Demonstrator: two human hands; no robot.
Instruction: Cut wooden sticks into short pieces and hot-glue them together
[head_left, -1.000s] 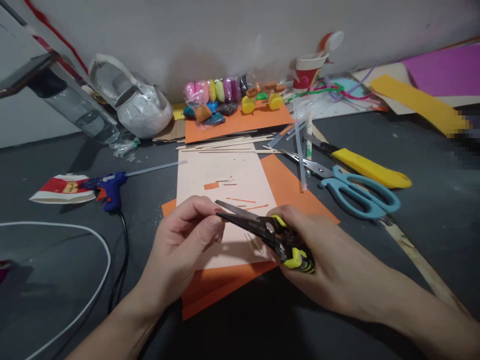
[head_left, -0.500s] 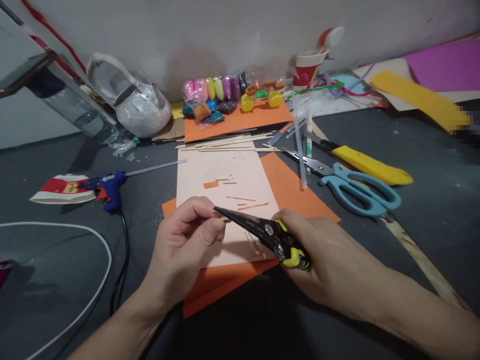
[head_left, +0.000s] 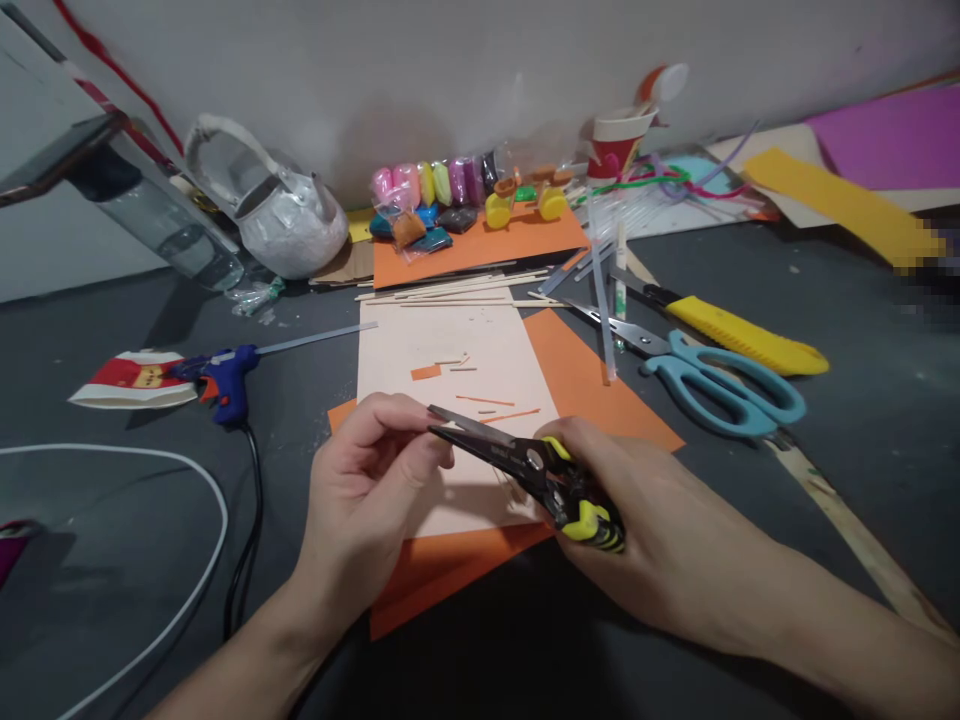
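In my right hand is a pair of black snips with yellow-green handles, its blades slightly parted and pointing left. The blade tips reach the fingertips of my left hand. My left thumb and index finger are pinched together on a small pale stick, mostly hidden behind fingers and blades. Under both hands lies a pale sheet of paper over orange paper. Short cut stick pieces, thin orange strips and a small orange rectangle are scattered on the pale sheet.
At left, a blue glue gun rests by a red-and-white paper piece. Blue-handled scissors and a yellow cutter lie right. Behind are wooden sticks, clay packets, a white kettle-shaped pot and a paper cup.
The snips' blades, closed half a second ago, have parted a little at my left fingertips. The pale stick end shows less. The whole view has shifted slightly.
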